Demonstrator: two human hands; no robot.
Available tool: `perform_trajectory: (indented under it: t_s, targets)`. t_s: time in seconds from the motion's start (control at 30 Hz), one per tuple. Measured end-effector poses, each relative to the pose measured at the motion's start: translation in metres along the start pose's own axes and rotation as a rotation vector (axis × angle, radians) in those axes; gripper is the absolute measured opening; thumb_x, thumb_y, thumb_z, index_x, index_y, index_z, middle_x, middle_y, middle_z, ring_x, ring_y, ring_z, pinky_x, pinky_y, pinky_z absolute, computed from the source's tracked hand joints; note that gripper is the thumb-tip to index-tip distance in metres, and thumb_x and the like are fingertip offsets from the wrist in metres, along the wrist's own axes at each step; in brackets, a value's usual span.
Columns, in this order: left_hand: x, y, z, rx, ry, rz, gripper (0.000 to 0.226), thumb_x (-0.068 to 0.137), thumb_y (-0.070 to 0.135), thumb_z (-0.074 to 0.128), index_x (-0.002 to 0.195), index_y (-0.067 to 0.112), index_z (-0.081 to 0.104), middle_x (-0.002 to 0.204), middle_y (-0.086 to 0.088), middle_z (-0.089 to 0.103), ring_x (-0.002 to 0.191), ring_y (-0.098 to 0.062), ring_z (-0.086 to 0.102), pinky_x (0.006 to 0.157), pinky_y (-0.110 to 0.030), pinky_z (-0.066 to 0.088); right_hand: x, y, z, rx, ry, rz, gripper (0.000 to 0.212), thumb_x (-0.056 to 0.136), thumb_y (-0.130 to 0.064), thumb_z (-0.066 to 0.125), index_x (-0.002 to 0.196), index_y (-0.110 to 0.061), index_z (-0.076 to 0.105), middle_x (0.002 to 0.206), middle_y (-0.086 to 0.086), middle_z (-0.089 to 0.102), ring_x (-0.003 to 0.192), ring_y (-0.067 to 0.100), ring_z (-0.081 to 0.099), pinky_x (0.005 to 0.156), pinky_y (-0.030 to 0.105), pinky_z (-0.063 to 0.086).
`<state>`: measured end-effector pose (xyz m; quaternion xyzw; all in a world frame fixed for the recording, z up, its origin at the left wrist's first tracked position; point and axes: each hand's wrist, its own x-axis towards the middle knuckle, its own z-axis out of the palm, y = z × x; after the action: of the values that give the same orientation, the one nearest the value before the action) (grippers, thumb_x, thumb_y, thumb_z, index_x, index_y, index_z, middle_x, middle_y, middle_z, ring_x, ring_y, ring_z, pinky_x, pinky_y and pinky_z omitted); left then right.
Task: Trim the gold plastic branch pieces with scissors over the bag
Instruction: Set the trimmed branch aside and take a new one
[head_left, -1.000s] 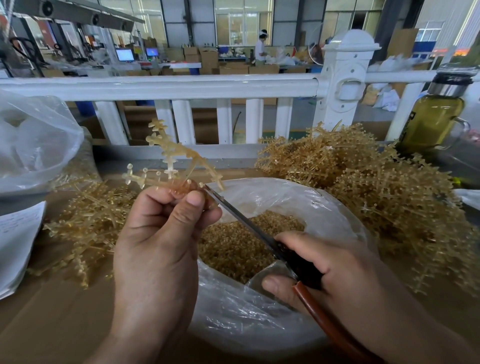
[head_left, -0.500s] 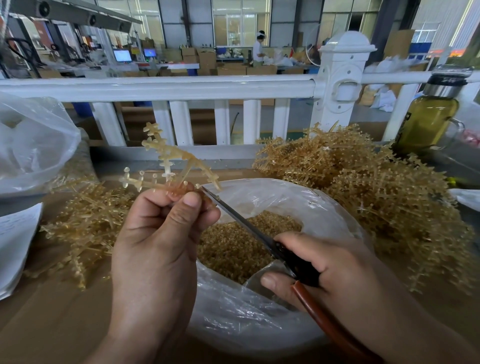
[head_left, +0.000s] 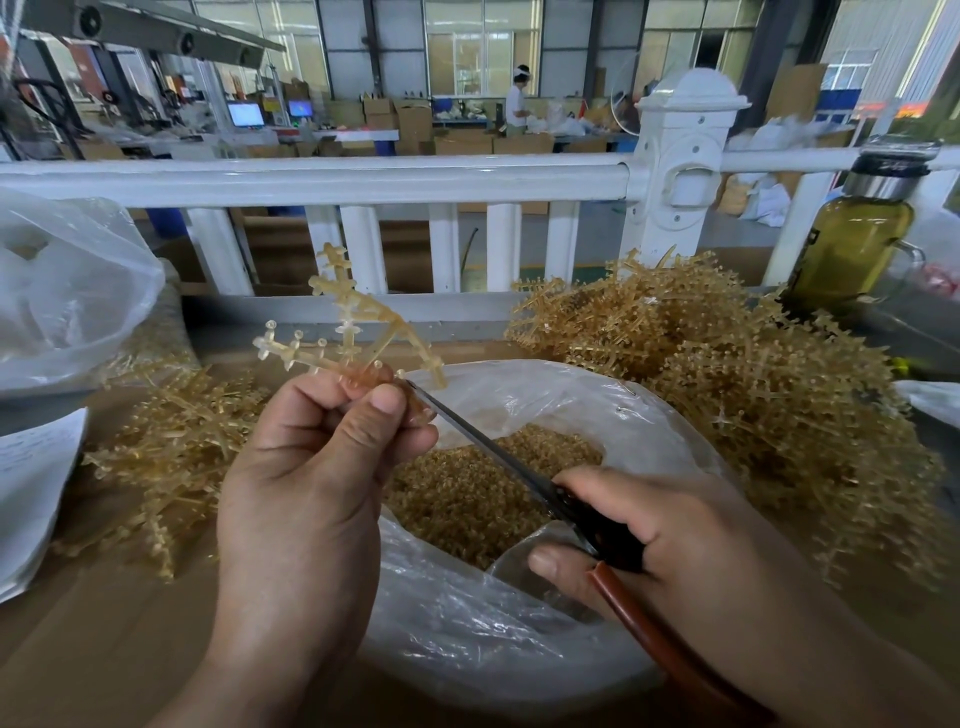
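Observation:
My left hand (head_left: 311, 478) pinches a gold plastic branch piece (head_left: 353, 332) between thumb and fingers, holding it up over the far left rim of the clear plastic bag (head_left: 493, 639). The branch's arms fan up and to the left. My right hand (head_left: 675, 545) grips the scissors (head_left: 519, 467) by their black and red-brown handles. The blades look closed, and their tip reaches the branch at my left fingertips. Small gold trimmed bits (head_left: 483, 493) fill the bag's bottom.
A large heap of gold branches (head_left: 727, 374) lies right of the bag; a smaller heap (head_left: 171, 447) lies left. A clear bag (head_left: 67, 291) and paper sheets (head_left: 31, 488) sit far left. A bottle of yellow liquid (head_left: 852, 239) stands far right. A white railing (head_left: 363, 176) runs behind.
The hands, branch and scissors hold nearly the same pose. The branch has tilted only slightly in my left hand.

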<state>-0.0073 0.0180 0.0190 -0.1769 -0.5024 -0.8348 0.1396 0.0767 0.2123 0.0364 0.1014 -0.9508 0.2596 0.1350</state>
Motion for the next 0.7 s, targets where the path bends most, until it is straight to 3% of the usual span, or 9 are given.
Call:
perform_trajectory:
  t_s: [0.43,0.7]
  targets:
    - [0.0029,-0.0008,-0.0053,0.024,-0.077,-0.057,0.012,0.087,0.015,0.069,0.078,0.023,0.069,0.081,-0.005,0.07,0.077,-0.018,0.07,0.068,-0.024,0.058,-0.0001,0.0046,-0.0023,0.007,0.001,0.015,0.058,0.076,-0.081,0.047,0.107,-0.033,0.059,0.078,-0.014,0.062,0.066,0.008,0.061,0.051,0.021,0.041]
    - [0.0021,0.0003,-0.0044,0.016,-0.058,-0.062,0.006,0.078,0.024,0.073,0.074,0.027,0.069,0.079,0.002,0.07,0.073,-0.012,0.069,0.066,-0.023,0.057,-0.0023,-0.0033,-0.0017,0.048,0.003,-0.003,0.045,0.079,-0.075,0.052,0.103,-0.038,0.06,0.077,-0.015,0.06,0.067,0.003,0.06,0.053,0.015,0.041]
